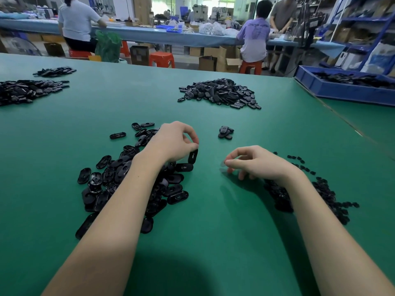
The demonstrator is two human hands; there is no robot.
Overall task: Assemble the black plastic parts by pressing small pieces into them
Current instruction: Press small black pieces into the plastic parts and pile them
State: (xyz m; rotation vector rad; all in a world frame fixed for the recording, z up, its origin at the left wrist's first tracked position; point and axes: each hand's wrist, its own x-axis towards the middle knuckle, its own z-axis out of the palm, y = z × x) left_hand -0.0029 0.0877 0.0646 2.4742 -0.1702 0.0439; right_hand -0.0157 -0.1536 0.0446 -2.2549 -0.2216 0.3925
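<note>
Head view: blue bin (333, 89) at right holds black parts (350, 79).

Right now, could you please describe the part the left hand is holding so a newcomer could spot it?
On the green table, find the near-left pile of black oval shells. At its right edge, the left hand pinches one oval shell in its fingers; alone, it stands upright on end.

Your right hand (256, 162) fingertips are motion-blurred; any held piece is indiscernible. Your forearms hide both near piles. Blue bin (346, 90) at two o'clock is cropped.
</note>
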